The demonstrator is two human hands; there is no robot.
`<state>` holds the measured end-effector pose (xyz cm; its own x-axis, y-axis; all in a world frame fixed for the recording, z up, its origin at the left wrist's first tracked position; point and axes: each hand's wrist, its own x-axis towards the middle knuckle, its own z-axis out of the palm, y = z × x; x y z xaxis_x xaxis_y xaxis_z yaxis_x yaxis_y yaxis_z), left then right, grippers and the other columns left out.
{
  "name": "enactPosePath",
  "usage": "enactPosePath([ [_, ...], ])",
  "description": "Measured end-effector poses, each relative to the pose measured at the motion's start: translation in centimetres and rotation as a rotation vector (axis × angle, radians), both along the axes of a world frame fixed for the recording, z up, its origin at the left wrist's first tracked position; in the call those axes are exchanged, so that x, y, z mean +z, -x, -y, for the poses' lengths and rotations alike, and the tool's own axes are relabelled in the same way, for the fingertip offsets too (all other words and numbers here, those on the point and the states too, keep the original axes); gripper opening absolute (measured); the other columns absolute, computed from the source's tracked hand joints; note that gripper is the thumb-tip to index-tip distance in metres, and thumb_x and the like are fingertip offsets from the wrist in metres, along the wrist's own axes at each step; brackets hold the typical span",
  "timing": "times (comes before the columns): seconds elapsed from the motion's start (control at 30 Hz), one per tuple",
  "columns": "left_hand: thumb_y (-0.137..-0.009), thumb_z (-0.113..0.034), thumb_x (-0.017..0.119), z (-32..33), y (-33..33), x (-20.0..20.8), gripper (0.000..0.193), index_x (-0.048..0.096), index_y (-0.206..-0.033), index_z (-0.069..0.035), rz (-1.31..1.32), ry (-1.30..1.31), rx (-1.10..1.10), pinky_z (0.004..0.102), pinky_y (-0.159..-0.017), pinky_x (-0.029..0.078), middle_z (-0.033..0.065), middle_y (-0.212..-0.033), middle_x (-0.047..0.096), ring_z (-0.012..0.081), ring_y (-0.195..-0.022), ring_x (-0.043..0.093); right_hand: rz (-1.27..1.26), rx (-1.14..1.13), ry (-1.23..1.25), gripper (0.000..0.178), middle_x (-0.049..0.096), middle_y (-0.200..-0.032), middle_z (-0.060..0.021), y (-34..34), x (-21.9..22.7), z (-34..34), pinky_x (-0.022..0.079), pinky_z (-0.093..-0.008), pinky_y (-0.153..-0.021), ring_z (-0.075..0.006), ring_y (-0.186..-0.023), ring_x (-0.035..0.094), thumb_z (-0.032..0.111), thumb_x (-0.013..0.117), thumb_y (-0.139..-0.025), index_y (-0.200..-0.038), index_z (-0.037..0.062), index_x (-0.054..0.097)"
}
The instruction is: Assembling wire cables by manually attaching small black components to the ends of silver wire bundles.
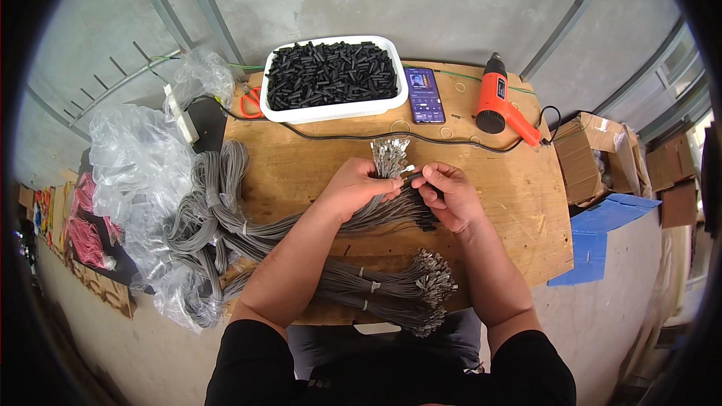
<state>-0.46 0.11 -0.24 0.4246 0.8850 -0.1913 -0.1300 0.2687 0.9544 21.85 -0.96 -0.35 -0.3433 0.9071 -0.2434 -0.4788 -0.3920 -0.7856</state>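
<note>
Cables (368, 218) lay across the table (519, 233), our left hand (359, 189) gripping them near their metal-tipped ends (389, 156) while our right hand (451, 194) pinched what looked like a black sleeve (412, 177) alongside. We judged ourselves partway: some dark sleeves (426, 221) seemed fitted below, but the tied bundles (391, 282) showed bare tips, and the tub (338, 112) was full.

You have a lit phone (426, 96) lying on the wooden table (519, 214), an open cardboard box (575, 159) to your right, clear plastic (134, 158) to your left.
</note>
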Motion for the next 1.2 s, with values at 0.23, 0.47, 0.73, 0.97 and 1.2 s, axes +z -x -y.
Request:
enactPosePath([
  [0.23,-0.086,-0.010,0.073,0.0,0.0,0.1,0.018,0.069,-0.094,0.006,0.014,-0.007,-0.026,0.0286,-0.069,0.049,0.0098,-0.084,0.069,0.0149,-0.073,0.062,0.033,-0.003,0.008,0.017,0.070,-0.087,-0.0083,0.3,-0.2,0.2,0.032,-0.0167,-0.048,-0.0059,-0.061,0.047,0.015,0.066,-0.097,-0.103,-0.0004,0.065],
  [0.47,-0.086,-0.009,0.072,0.0,-0.1,0.1,0.017,0.068,-0.093,0.006,0.003,-0.006,-0.022,0.0289,-0.069,0.050,0.0093,-0.083,0.069,0.0150,-0.073,0.062,-0.006,0.029,0.024,0.016,0.070,-0.085,-0.0083,0.0,0.4,0.2,0.033,-0.0170,-0.049,-0.0063,-0.061,0.049,0.013,0.067,-0.095,-0.103,-0.0017,0.067],
  [0.73,-0.086,-0.007,0.072,0.1,0.0,0.1,0.016,0.069,-0.096,0.005,0.015,0.000,-0.033,0.0285,-0.069,0.050,0.0083,-0.083,0.068,0.0142,-0.073,0.062,0.049,0.021,-0.003,0.015,0.070,-0.083,-0.0059,-0.1,0.4,0.2,0.032,-0.0174,-0.047,-0.0048,-0.059,0.048,0.013,0.067,-0.095,-0.101,-0.0001,0.068],
  [0.97,-0.085,-0.003,0.072,0.0,-0.3,0.0,0.020,0.069,-0.102,0.006,-0.102,-0.036,0.016,0.0268,-0.069,0.049,0.0063,-0.084,0.068,0.0123,-0.074,0.061,0.088,-0.103,-0.076,0.012,0.066,-0.080,0.0000,-1.3,0.4,-0.1,0.030,-0.0174,-0.048,-0.0023,-0.058,0.047,0.011,0.069,-0.094,-0.100,0.0017,0.070],
  [1.2,-0.084,-0.008,0.075,-0.1,-0.2,-0.4,0.017,0.070,-0.096,0.003,-0.089,-0.065,0.010,0.0253,-0.067,0.049,0.0042,-0.081,0.069,0.0096,-0.071,0.061,0.378,-0.128,-0.293,0.017,0.069,-0.092,-0.0029,0.2,-0.1,0.3,0.049,-0.0205,-0.071,-0.0055,-0.079,0.060,0.002,0.070,-0.091,-0.108,-0.0015,0.069],
])
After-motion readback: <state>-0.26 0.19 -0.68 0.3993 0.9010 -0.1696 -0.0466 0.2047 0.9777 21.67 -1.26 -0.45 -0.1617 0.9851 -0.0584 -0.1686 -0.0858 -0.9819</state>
